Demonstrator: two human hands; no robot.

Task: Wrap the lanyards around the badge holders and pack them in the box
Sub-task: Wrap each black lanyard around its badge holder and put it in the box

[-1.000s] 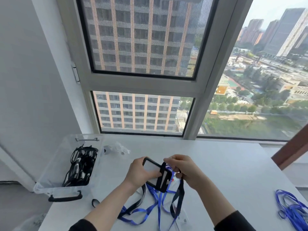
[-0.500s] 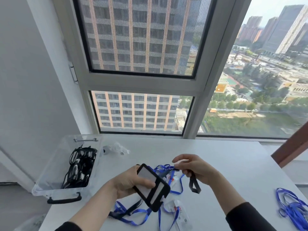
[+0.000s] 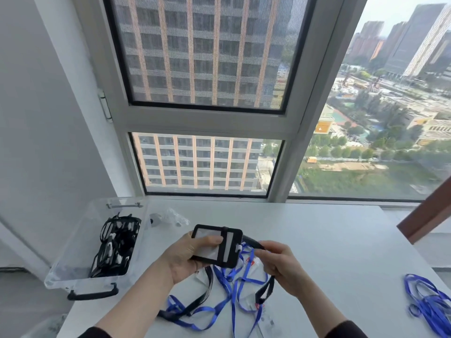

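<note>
My left hand [image 3: 185,258] grips the black badge holder [image 3: 216,245] above the near middle of the worktop [image 3: 329,250]. The thumb lies across its clear window and the fingers curl beneath. One band of black lanyard [image 3: 264,289] crosses the holder's face. The strap leaves the holder's right corner and passes into my right hand [image 3: 280,267], which pinches it between thumb and fingers. A loop of it hangs below that hand, and another length trails on the worktop under my left wrist.

Beneath both hands lies a tangle of blue lanyards [image 3: 231,291], with clear badge holders [image 3: 267,318] among them toward the near edge.

The clear plastic box [image 3: 70,250] stands open at the left edge of the worktop, overhanging it, its black handle [image 3: 92,292] facing the near side. Inside, against the wall nearer the worktop's centre, lies a heap of black wrapped badge holders [image 3: 114,247]; how many I cannot tell.

Just beside the box's far right corner lies a crumpled clear bag [image 3: 170,218].

A second bunch of blue straps [image 3: 429,303] lies at the near right edge, well apart from my hands.
</note>
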